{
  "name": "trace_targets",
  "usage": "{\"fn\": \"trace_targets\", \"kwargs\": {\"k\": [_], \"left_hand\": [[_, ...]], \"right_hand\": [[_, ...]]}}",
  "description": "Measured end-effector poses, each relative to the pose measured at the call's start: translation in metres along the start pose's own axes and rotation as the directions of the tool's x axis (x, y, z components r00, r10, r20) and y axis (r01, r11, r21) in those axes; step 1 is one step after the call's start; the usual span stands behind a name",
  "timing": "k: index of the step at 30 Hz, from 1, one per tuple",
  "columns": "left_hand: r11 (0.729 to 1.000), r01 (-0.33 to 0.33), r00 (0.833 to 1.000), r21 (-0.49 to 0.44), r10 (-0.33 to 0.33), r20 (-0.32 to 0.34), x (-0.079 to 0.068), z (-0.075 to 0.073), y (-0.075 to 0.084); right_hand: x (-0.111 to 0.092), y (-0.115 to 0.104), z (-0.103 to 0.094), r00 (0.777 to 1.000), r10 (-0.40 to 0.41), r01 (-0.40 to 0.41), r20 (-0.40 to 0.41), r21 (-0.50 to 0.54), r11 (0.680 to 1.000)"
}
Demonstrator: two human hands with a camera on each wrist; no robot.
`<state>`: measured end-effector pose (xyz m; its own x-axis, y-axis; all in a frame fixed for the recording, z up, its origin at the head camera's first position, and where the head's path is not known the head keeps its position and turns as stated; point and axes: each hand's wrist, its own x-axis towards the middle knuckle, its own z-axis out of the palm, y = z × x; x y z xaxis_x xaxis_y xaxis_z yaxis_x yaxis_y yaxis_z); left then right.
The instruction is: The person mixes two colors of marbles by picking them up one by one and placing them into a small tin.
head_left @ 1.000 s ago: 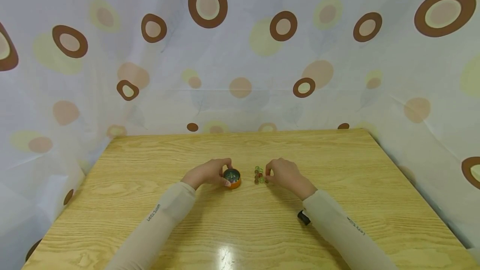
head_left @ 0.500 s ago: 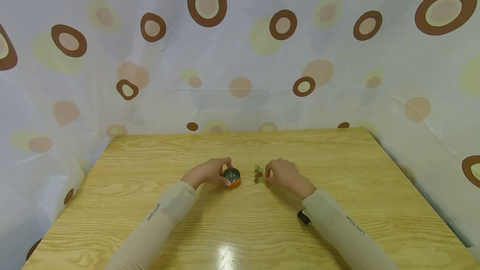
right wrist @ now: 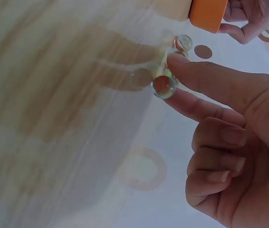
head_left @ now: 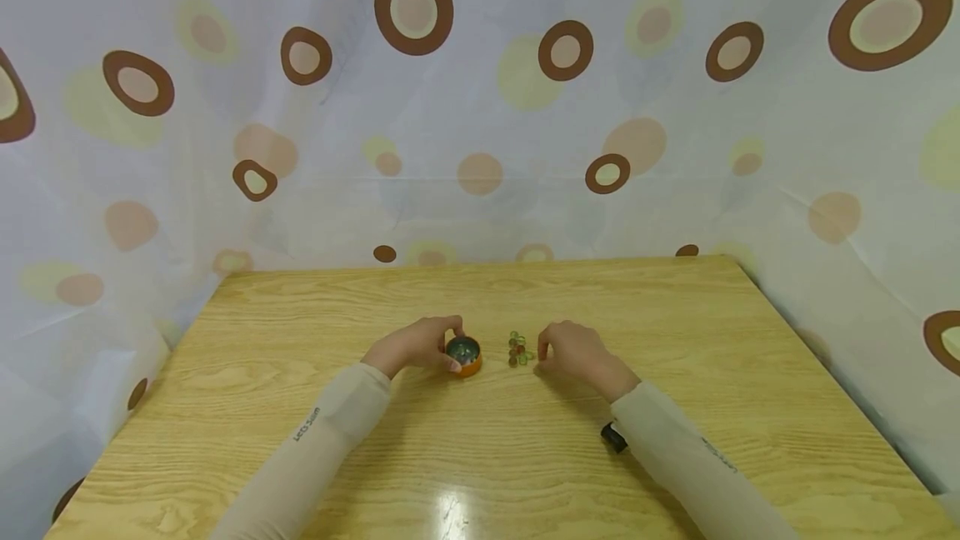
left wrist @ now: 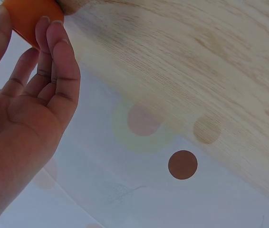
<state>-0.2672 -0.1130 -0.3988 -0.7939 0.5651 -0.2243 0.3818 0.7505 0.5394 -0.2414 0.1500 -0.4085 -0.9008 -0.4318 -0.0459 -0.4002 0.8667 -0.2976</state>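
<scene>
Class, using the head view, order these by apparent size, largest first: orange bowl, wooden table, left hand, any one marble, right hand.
1. Wooden table
2. Left hand and right hand: too alike to rank
3. Orange bowl
4. One marble

From here I see a whitish sheet point(head_left: 465, 107) printed with brown, peach and yellow rounds point(head_left: 481, 173), behind and beside a wood-grained surface point(head_left: 750, 340).

Left arm point(head_left: 322, 436) and right arm point(head_left: 686, 461) outstretched, left fingers point(left wrist: 66, 71) curved, right fingers point(right wrist: 214, 160) bent inward
</scene>
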Motion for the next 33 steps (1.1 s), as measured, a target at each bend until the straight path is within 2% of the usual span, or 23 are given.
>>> {"fn": "trace_targets", "kwargs": {"k": [6,12,33], "left_hand": [[1.000,-0.005,1.000,0.003,0.005,-0.003,0.000,0.000,-0.002],[1.000,-0.003,1.000,0.004,0.003,-0.009,0.001,-0.001,-0.004],[1.000,-0.006,1.000,-0.015,0.006,-0.011,0.001,0.002,-0.005]], "right_hand": [[-0.003,0.008,-0.006,0.999,0.033,-0.033,0.026,-0.006,0.999],[-0.004,0.012,-0.008,0.999,0.014,-0.014,0.038,-0.011,1.000],[-0.001,0.009,-0.005,0.999,0.013,-0.012,0.041,-0.023,1.000]]}}
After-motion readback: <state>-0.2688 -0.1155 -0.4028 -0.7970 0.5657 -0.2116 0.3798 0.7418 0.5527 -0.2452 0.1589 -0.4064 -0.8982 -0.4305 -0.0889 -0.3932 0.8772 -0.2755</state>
